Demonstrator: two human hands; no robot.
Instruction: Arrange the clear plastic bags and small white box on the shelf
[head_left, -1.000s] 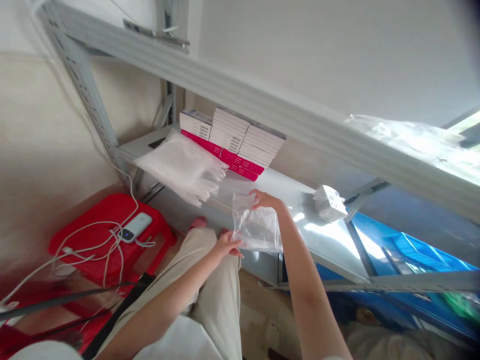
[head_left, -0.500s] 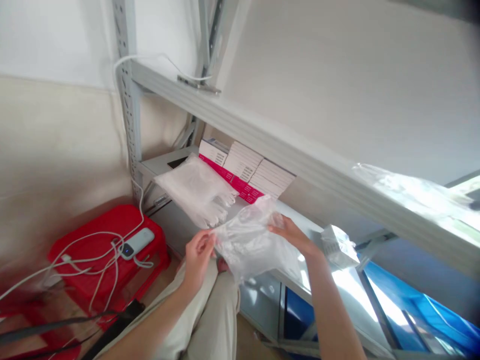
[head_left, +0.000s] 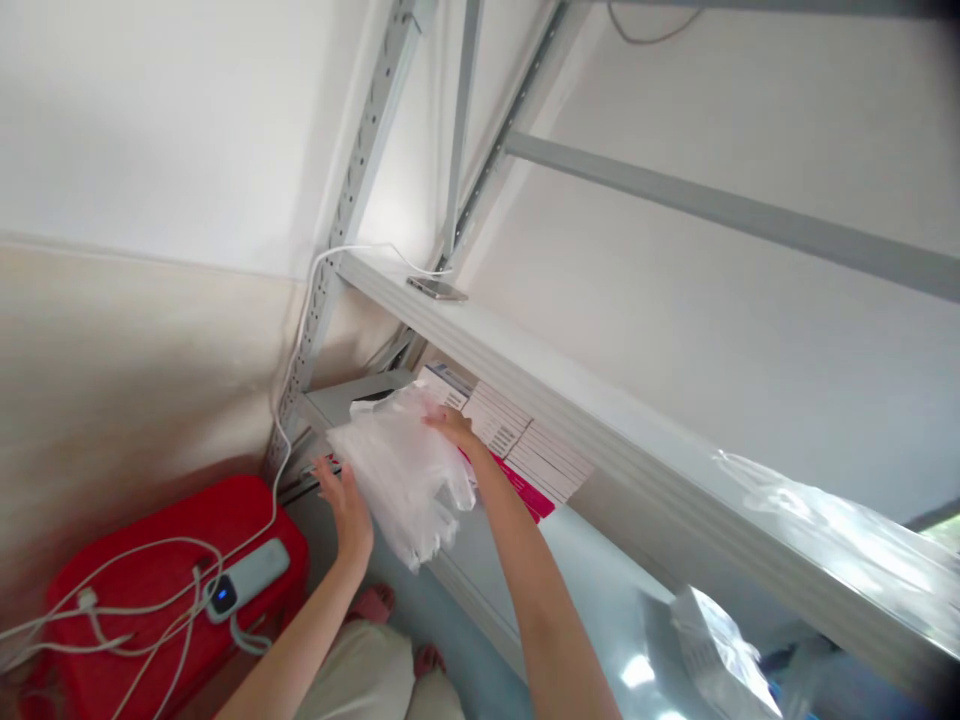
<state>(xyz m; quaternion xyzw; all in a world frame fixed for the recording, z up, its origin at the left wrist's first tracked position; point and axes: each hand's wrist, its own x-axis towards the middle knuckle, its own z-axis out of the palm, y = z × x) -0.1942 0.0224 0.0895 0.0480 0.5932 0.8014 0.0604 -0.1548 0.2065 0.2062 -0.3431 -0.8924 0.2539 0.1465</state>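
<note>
A stack of thin, clear-white plastic bags [head_left: 409, 475] lies on the lower shelf, its cut ends hanging toward me over the front edge. My right hand [head_left: 451, 425] is at the stack's upper right, fingers closed on the top plastic bag. Just off the left edge of the stack is my left hand [head_left: 346, 505], its fingers spread and nothing visible in them. Behind the bags stand white boxes [head_left: 499, 425] with a magenta band, partly covered by the stack and my right arm.
The upper shelf [head_left: 600, 390] overhangs the boxes and carries a phone [head_left: 436, 290] and a clear plastic wrapper [head_left: 832, 520]. A red stool [head_left: 247, 510] at left holds a power bank [head_left: 247, 578] and tangled white cables. An open white box [head_left: 724, 650] sits at lower right.
The loose plastic bag between my hands has moved left onto the stack. My left hand has let go and opened. The view has tilted up, showing more of the upper rack.
</note>
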